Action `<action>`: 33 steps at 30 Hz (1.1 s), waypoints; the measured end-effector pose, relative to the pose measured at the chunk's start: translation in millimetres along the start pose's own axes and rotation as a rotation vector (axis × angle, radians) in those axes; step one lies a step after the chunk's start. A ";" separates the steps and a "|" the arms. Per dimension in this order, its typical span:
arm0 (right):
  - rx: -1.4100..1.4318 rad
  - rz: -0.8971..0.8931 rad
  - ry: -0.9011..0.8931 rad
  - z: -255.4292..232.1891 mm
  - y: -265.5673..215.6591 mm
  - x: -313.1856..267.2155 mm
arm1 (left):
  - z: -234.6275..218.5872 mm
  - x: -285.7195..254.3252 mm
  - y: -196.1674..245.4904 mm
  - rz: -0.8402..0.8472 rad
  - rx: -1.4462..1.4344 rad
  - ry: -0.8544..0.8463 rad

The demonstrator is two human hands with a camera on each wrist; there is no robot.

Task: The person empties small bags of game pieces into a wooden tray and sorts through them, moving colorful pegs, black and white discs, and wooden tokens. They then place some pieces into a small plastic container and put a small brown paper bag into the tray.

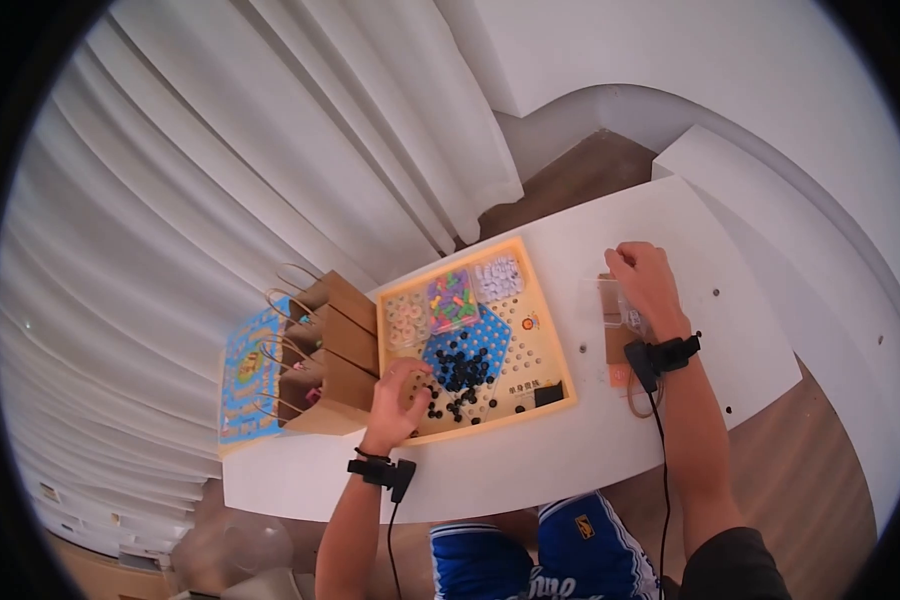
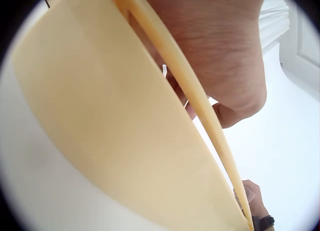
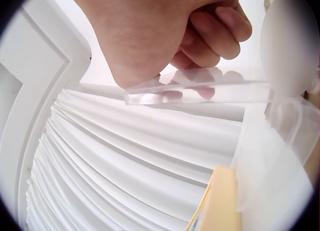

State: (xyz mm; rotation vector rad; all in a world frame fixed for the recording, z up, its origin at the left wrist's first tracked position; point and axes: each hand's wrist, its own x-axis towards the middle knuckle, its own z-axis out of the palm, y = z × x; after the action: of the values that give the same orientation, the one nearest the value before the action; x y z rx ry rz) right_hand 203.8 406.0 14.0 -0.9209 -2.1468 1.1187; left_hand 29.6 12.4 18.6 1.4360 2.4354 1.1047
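A yellow-framed wooden game board [image 1: 520, 390] with a printed blue hexagon carries a heap of small black knobbed pieces [image 1: 465, 370]. My left hand [image 1: 395, 400] hovers over its front left corner, fingers loosely curved and thumb apart, beside the outermost black pieces. In the left wrist view the board's side [image 2: 110, 116] hides most of the fingers. To the right of the board, my right hand [image 1: 647, 285] has its fingers curled at a clear plastic box [image 3: 195, 93]. The right wrist view shows the fingertips through the plastic, gripping it.
On the board stand clear boxes of ring-like pieces [image 1: 406, 318], coloured pegs [image 1: 452, 300] and white cubes [image 1: 498, 278]. Brown paper bags [image 1: 345, 340] and a blue printed board [image 1: 245, 375] are at the left. A flat brown paper bag [image 1: 619, 352] lies under my right wrist.
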 end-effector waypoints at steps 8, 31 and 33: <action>-0.084 0.017 0.130 -10.1 5.3 1.6 | -0.1 -2.7 -4.3 0.008 -0.059 0.018; -0.265 0.205 -0.362 -88.7 -30.4 -9.9 | -2.4 -9.2 -17.1 0.024 -0.296 0.065; -0.396 -0.032 -0.307 -81.1 -10.2 3.0 | -1.4 -11.5 -17.6 -0.013 -0.207 0.028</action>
State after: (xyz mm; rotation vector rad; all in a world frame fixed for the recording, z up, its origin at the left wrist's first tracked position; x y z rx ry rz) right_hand 257.0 442.7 64.1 -0.9233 -2.6906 0.8772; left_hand 22.6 -2.5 5.5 1.3481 2.2649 1.3376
